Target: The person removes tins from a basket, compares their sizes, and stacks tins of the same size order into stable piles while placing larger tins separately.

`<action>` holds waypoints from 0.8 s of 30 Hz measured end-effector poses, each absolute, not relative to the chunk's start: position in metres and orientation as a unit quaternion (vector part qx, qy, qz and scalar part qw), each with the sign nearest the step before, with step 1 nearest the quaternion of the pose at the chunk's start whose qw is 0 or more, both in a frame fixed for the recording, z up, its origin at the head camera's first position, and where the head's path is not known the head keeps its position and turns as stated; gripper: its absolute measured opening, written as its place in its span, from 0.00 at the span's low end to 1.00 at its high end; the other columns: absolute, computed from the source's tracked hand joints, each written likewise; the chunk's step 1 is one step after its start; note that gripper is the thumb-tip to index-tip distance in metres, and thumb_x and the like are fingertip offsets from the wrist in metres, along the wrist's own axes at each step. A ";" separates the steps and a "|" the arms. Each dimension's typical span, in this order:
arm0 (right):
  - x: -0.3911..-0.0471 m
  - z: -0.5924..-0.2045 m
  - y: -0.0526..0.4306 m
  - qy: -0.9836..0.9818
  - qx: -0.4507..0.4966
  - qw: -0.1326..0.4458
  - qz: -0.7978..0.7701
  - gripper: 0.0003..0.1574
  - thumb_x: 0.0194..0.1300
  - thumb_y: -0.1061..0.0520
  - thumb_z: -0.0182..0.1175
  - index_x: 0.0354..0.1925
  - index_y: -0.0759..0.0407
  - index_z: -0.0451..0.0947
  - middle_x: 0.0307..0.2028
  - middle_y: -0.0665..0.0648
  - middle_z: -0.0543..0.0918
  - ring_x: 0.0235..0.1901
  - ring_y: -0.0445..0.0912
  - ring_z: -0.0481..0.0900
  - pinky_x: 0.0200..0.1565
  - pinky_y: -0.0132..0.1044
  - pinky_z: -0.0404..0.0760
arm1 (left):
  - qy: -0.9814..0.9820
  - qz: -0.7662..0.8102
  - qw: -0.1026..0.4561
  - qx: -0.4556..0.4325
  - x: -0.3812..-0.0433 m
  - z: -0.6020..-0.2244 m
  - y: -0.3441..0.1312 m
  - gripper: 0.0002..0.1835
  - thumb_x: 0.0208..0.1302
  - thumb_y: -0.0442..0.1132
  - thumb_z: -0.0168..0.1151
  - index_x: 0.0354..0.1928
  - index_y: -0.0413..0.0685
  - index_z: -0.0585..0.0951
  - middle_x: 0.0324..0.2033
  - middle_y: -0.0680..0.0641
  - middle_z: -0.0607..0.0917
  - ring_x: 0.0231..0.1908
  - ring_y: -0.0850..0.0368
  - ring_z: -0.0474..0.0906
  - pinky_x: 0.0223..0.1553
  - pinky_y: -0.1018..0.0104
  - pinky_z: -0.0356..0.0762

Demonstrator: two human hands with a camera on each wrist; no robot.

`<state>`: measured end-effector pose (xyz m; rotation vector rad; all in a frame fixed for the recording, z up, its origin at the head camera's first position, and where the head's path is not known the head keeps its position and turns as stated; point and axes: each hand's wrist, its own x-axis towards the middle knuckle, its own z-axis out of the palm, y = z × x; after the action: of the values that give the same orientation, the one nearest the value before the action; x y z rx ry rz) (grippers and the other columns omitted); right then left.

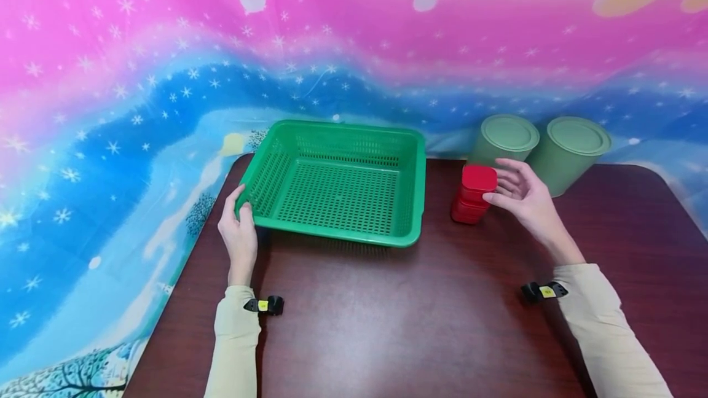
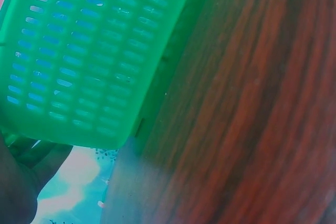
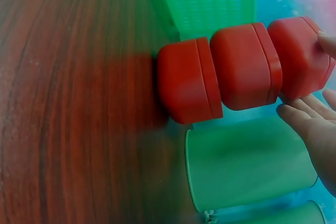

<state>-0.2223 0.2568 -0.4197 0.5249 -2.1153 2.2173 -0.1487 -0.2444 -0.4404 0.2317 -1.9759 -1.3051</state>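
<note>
A green plastic basket (image 1: pixel 337 233) with slotted sides stands at the back left of the table. My left hand (image 1: pixel 239 235) holds its front left corner, thumb and fingers on either side of the rim. Three small red lidded containers (image 3: pixel 242 69) are stacked in a column, the top one sitting slightly askew in the right wrist view. My right hand (image 1: pixel 525 201) is at the right side of this stack (image 1: pixel 477 192). Its thumb touches the top container, while the other fingers are spread loosely beside it, not wrapped round it.
Two pale green lidded canisters, a left one (image 1: pixel 509 134) and a right one (image 1: pixel 575 146), stand behind my right hand at the table's back edge. A printed cloth (image 1: pixel 343 35) hangs behind the dark wooden table (image 1: pixel 354 324).
</note>
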 end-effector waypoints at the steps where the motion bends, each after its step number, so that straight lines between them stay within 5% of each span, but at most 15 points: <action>1: -0.222 -0.420 0.257 -0.680 0.171 0.014 0.713 0.42 0.62 0.79 0.64 0.72 0.63 0.67 0.55 0.50 0.83 0.54 0.39 0.82 0.56 0.24 0.75 | -0.771 -0.510 0.371 0.090 -0.147 -0.438 -0.243 0.22 0.73 0.26 0.48 0.64 0.34 0.80 0.13 0.54 0.61 0.13 0.68 0.47 0.21 0.70 0.50; 17: -0.222 -0.424 0.261 -0.717 0.199 0.012 0.668 0.44 0.63 0.77 0.63 0.75 0.65 0.64 0.59 0.48 0.81 0.59 0.37 0.78 0.57 0.23 0.73 | -0.770 -0.507 0.379 0.082 -0.152 -0.441 -0.247 0.22 0.73 0.25 0.49 0.64 0.34 0.80 0.13 0.56 0.61 0.13 0.68 0.48 0.20 0.71 0.50; 24: -0.226 -0.424 0.259 -0.730 0.203 -0.001 0.653 0.48 0.64 0.76 0.64 0.78 0.63 0.59 0.63 0.49 0.79 0.61 0.36 0.77 0.59 0.23 0.72 | -0.780 -0.495 0.371 0.096 -0.161 -0.468 -0.267 0.23 0.76 0.31 0.50 0.67 0.50 0.82 0.12 0.54 0.62 0.11 0.65 0.50 0.18 0.69 0.51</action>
<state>-0.2258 0.2591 -0.4240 0.6376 -2.2949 2.0511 -0.1611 -0.2667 -0.4680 0.2462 -2.0003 -1.2699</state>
